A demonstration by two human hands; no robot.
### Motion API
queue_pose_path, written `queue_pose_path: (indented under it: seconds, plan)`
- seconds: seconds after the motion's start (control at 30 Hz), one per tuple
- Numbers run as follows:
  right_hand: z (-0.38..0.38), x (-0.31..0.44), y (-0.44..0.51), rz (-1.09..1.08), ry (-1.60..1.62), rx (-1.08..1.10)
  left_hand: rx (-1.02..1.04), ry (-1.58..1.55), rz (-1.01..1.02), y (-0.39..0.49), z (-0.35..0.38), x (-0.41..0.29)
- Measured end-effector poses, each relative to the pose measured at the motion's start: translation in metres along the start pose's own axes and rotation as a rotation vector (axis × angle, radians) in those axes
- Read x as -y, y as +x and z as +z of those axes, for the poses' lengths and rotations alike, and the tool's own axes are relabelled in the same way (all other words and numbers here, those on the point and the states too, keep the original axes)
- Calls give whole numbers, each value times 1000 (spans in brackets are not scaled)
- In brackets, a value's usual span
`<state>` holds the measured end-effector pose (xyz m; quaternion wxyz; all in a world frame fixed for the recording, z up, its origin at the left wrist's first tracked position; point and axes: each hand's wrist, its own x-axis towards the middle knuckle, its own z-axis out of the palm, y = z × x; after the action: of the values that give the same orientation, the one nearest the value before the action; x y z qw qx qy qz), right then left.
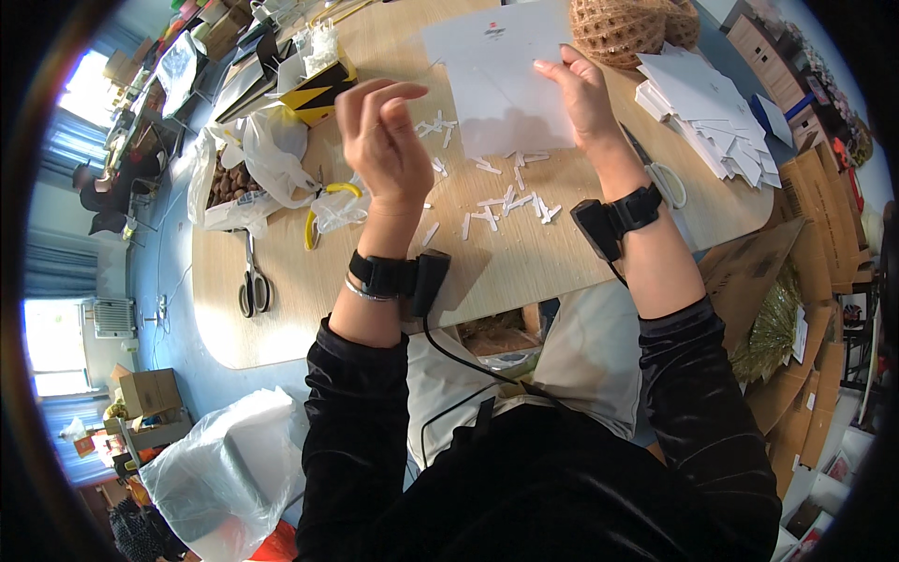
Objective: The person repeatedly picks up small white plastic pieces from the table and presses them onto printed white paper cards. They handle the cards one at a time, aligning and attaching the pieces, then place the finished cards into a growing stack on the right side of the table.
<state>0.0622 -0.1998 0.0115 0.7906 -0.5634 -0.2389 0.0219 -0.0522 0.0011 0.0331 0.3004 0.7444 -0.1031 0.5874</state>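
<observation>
My right hand [586, 95] grips the right edge of a white sheet [506, 91], thumb on top; the sheet bears small printing near its far edge and is raised over the table. To its left, my left hand [386, 140] is held up with fingers curled loosely and apart, holding nothing. Small white strips [509, 204] lie scattered on the wooden table [316, 281] below and beside the sheet. A stack of white sheets [709, 119] is at the far right, with white-handled scissors [667, 184] near my right wrist.
Yellow-handled pliers [326, 204] and black-handled scissors [253, 284] lie on the left. Behind them are a plastic bag of brown pieces [235, 179] and a black-and-yellow box [316, 91]. Balls of brown twine [625, 28] sit at the far side. Cardboard [755, 274] stands right of the table.
</observation>
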Motion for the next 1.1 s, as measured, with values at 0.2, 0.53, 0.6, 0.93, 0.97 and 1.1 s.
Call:
queue_pose_path:
  seconds: [0.2,0.53,0.6,0.93,0.97,1.1]
  plan:
    - [-9,10,-3,128,189,83,-118,-544,-470,6,-2,9]
    - [1,7,-7,312,241,255,305,-924,-1118,-6,5,12]
    - [1,3,-6,308,241,249,310,-923,-1108,-9,7,12]
    - [-4,-2,-3,342,304,311,323,-890,-1080,-13,9,19]
    - [-3,-1,-3,344,321,312,319,-890,-1083,-13,10,19]
    - [-2,3,-6,348,313,298,314,-894,-1071,-13,10,19]
